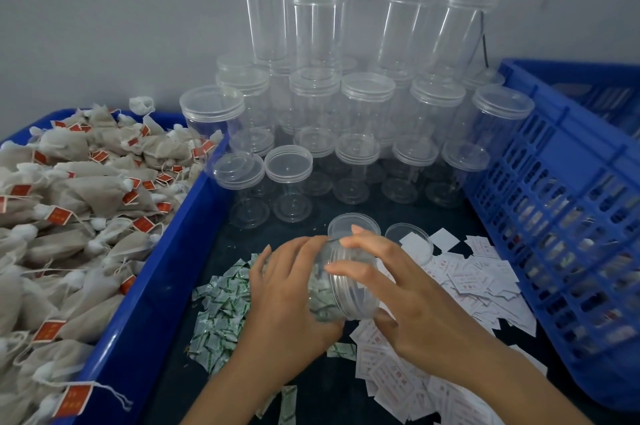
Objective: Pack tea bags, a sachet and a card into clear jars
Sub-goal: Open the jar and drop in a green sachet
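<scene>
A clear jar (349, 282) lies tilted on its side between my hands, over the dark table, with its threaded mouth toward the right. My left hand (287, 289) grips its body. My right hand (391, 282) curls its fingers around the jar's mouth end. I cannot tell whether a lid is on the jar. Green-and-white sachets (221, 313) lie heaped under and left of my left hand. White cards (471, 282) with red print spread out to the right. Tea bags (69, 203) with red tags fill the blue tray (166, 279) at left.
Many lidded clear jars (367, 113) stand stacked against the back wall. Two loose clear lids (353, 225) lie just beyond my hands. A blue slatted crate (561, 216) stands along the right side.
</scene>
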The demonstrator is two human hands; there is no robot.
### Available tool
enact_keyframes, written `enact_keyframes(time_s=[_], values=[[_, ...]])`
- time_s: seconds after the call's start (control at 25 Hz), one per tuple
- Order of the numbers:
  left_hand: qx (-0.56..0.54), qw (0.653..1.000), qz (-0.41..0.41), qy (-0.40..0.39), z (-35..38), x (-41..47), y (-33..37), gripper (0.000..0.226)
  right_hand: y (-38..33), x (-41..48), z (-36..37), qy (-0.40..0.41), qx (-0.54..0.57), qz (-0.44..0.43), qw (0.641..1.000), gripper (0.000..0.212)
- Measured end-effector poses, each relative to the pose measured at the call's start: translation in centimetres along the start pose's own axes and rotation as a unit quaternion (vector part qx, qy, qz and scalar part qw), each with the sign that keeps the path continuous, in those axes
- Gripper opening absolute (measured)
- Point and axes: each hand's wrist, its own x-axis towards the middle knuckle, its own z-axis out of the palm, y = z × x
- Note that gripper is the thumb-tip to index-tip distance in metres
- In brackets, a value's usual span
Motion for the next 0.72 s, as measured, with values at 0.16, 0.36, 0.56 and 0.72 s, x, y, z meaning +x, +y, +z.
enact_keyframes(time_s=[0.16,0.36,0.56,0.72], values=[[0.010,1.000,-0.015,-0.003,-0.5,0.0,0.0,0.090,0.1,0.4,0.6,0.018,-0.043,-0.027,0.999,0.103],[-0.208,0.970,-0.128,0.014,-2.3,-0.7,-1.4,0.090,4.1,-0.1,0.1,0.128,0.056,0.183,0.973,0.090],[-0.319,0.937,-0.139,0.038,-3.4,-2.1,-1.0,0.093,10.7,0.2,1.6,0.128,0.122,0.480,0.859,0.070],[-0.347,0.929,-0.125,0.016,-2.9,-2.9,0.2,0.088,11.3,0.0,4.6,0.014,0.035,0.553,0.832,0.055]])
